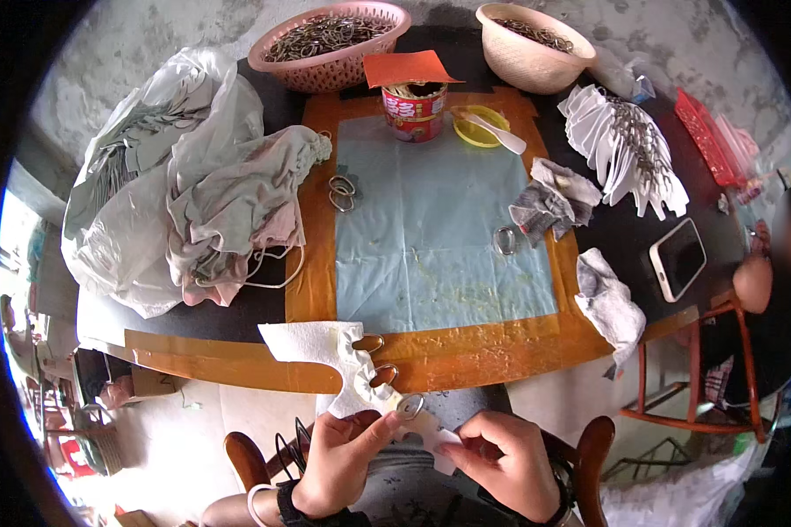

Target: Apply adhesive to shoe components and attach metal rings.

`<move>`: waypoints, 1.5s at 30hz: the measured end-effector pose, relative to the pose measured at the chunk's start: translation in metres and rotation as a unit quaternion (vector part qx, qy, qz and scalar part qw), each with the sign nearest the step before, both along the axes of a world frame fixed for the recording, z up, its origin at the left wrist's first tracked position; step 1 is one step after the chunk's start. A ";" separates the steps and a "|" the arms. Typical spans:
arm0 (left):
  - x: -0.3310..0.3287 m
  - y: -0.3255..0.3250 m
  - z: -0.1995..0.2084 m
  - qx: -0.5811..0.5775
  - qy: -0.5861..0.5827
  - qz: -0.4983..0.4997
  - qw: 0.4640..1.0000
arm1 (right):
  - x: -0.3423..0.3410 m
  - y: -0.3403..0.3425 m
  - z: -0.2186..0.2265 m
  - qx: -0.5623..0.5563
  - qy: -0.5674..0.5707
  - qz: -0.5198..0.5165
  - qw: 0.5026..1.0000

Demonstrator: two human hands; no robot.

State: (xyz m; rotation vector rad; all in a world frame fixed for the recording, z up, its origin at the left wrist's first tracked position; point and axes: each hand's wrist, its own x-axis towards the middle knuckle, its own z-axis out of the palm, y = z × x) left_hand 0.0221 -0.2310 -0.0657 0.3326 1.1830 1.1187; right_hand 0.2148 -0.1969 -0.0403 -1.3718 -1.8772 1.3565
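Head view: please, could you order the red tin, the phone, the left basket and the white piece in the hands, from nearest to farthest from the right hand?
1. White piece: held in the right hand.
2. Phone: on the right side of the table.
3. Red tin: toward the far side, near the middle.
4. Left basket: at the far side, behind and left of the tin.

- I am using two hands point(347, 458) point(511, 461).
- Three metal rings point(385, 366) are showing on my white material point(312, 342).
- Two baskets point(536, 70) are standing before me.
- One red can point(415, 125) and one phone point(679, 260) are sitting nearby.
- Two grey-white cloth bundles point(608, 305) are lying rightward.
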 end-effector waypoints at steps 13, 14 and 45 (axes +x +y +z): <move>-0.004 0.001 0.018 0.110 -0.075 -0.044 0.990 | -0.011 0.012 -0.005 -0.243 0.290 -0.030 0.925; -0.004 0.002 0.020 0.096 -0.069 -0.042 0.992 | -0.013 0.013 -0.004 -0.245 0.314 -0.028 0.917; -0.013 0.018 0.016 0.282 -0.083 -0.065 0.954 | -0.013 0.046 0.037 -0.289 0.286 0.107 0.907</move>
